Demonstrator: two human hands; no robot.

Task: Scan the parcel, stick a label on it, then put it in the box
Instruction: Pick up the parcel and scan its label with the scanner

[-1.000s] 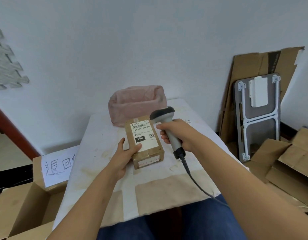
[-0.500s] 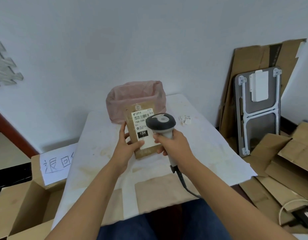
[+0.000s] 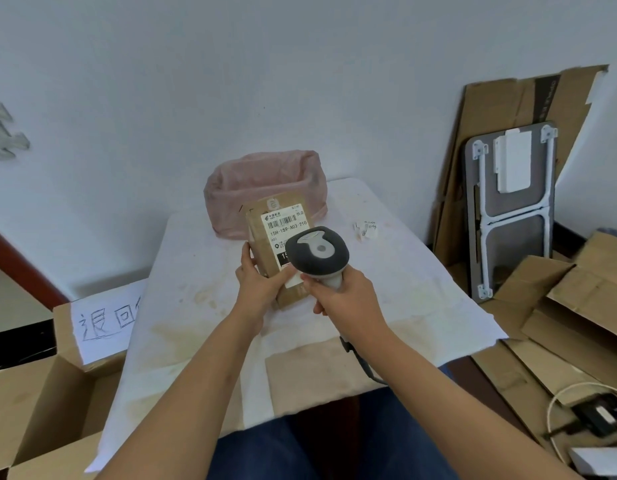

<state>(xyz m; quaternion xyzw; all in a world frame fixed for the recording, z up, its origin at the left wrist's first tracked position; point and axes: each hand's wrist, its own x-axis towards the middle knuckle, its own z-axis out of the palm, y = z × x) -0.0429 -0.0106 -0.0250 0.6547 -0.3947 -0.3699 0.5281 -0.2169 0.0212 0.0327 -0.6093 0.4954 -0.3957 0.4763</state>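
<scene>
A small brown cardboard parcel [image 3: 265,233] with a white printed shipping label stands tilted upright above the white table [image 3: 196,292]. My left hand [image 3: 257,284] grips it by its lower left edge. My right hand [image 3: 345,297] holds a grey barcode scanner [image 3: 315,252] by the handle, its head right in front of the parcel's label and covering the label's lower part. An open cardboard box [image 3: 40,403] with a handwritten paper sign stands on the floor to the left of the table.
A pink plastic-lined bin [image 3: 265,181] sits at the table's far edge behind the parcel. Small paper scraps [image 3: 366,230] lie at the far right of the table. Flattened cardboard and a folded grey table [image 3: 508,209] lean on the wall at the right. The scanner's cable hangs off the front edge.
My left hand lifted the parcel off the table and tipped it upright. My right hand swung the scanner leftward until its head came in front of the label.
</scene>
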